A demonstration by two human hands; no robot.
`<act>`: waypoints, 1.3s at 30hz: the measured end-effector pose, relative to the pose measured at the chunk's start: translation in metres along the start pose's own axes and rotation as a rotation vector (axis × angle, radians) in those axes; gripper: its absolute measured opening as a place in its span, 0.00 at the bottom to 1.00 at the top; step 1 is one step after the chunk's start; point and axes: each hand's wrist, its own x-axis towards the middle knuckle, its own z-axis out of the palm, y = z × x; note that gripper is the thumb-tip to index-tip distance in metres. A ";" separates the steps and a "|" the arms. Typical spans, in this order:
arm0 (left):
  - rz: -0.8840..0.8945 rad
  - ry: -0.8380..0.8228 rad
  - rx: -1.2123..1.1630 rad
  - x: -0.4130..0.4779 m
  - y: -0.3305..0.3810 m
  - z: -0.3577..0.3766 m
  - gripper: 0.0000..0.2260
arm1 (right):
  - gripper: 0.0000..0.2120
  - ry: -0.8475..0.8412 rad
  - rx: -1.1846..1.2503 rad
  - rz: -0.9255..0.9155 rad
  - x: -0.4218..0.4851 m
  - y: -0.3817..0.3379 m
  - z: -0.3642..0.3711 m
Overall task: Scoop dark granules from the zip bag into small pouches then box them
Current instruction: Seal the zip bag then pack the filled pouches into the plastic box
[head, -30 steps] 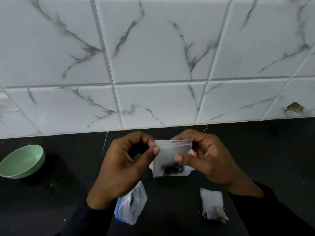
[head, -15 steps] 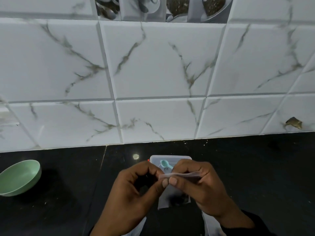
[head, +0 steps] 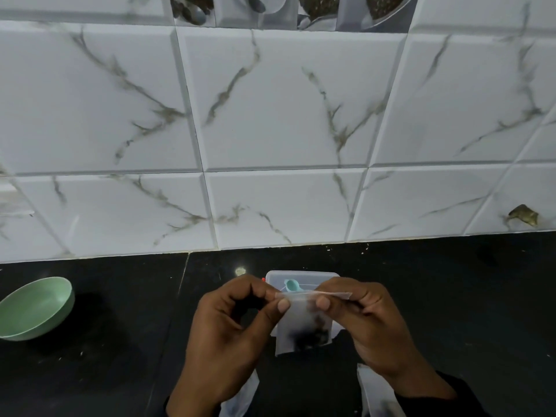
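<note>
The left hand (head: pixel 231 335) and right hand (head: pixel 373 326) each pinch the top strip of a small translucent plastic pouch (head: pixel 296 326), which hangs between them with dark granules (head: pixel 313 337) at its bottom. Half a second ago the thumbs touched; now they are apart along the strip. Just behind the hands is a clear plastic box (head: pixel 325 276) with a teal spoon (head: pixel 291 285). A pale green bowl (head: pixel 33 308) sits well left of the left hand.

My left grip (head: pixel 231 335) and right grip (head: pixel 370 326) were level, side by side, thumbs toward me. Each pinched the pouch (head: pixel 296 325) top between thumb and forefinger.

Translucent pouch (head: pixel 304 329) of dark granules (head: pixel 313 335) hangs upright above clear box (head: pixel 301 276).
</note>
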 end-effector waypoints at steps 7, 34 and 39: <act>0.006 0.025 0.023 0.003 0.000 0.006 0.04 | 0.16 -0.117 0.115 0.174 -0.002 -0.003 -0.014; -0.145 -0.114 0.223 -0.016 -0.016 -0.025 0.01 | 0.17 0.571 -0.854 0.964 -0.144 0.190 -0.101; -0.127 -0.101 0.246 -0.012 -0.017 -0.031 0.01 | 0.21 0.503 -1.170 0.756 -0.138 0.182 -0.097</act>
